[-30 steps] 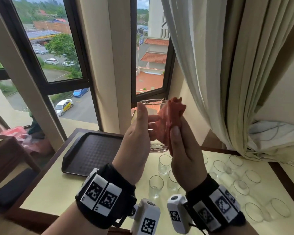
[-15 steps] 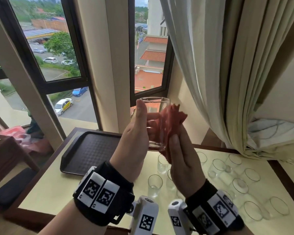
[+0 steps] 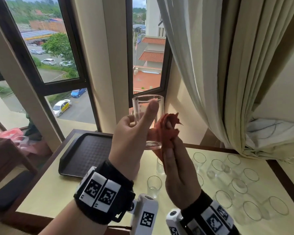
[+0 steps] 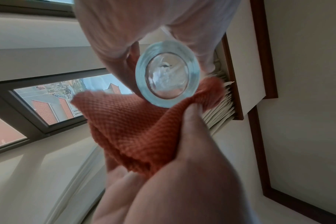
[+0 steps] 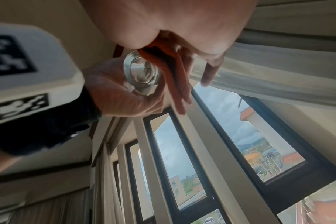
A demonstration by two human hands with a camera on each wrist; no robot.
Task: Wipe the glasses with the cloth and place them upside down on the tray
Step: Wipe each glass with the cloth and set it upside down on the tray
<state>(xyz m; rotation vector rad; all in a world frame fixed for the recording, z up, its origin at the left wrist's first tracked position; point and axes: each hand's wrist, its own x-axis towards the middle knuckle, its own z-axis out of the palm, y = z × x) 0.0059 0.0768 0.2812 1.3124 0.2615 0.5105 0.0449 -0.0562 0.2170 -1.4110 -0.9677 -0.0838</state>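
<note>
- Glass [image 3: 148, 122] was up in front of us, upright, our left hand [image 3: 130, 143] wrapped round its lower wall, thumb up the side.
- Beside that grip, our right hand [image 3: 177, 172] pinched the bunched orange cloth [image 3: 166, 133] against the wall.
- Smooth, rigid, breakable: we judged mid-wall the safest hold.
- Below, the dark tray [image 3: 85, 155] stood bare.
</note>
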